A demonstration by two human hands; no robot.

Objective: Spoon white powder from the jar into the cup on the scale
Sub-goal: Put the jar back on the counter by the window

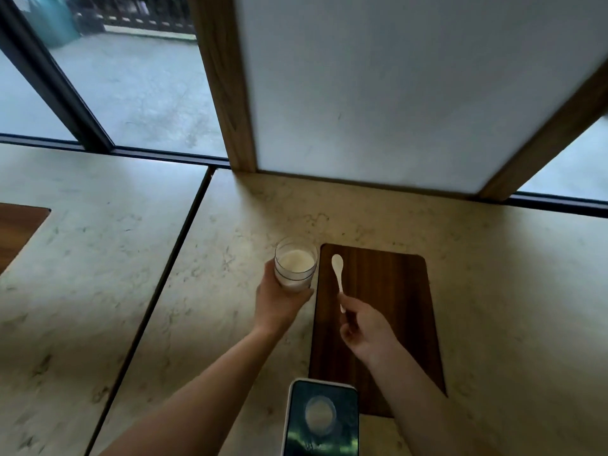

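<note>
Head view looks down on a pale, marbled stone counter [98, 258] that runs up to a window, with a wood-framed white panel [394, 93] standing at its far edge. Left of centre, the left hand [279, 307] wraps around a clear jar [295, 264], fingers curled about its lower wall and thumb on the left side. This jar is round, open at the top and transparent, and it holds white powder [295, 261] with a smooth, even surface well below the rim. Just right of it, the right hand [365, 330] pinches the near end of a small white spoon [338, 273] between thumb and fingertips; the oval bowl points far, and whether it carries powder cannot be told. Both spoon and right hand sit over a dark wooden board [394, 307] lying flat on the counter beside the jar. At the near edge a device with a dark glossy screen [322, 419] shows a pale round shape; the cup cannot be made out clearly.
</note>
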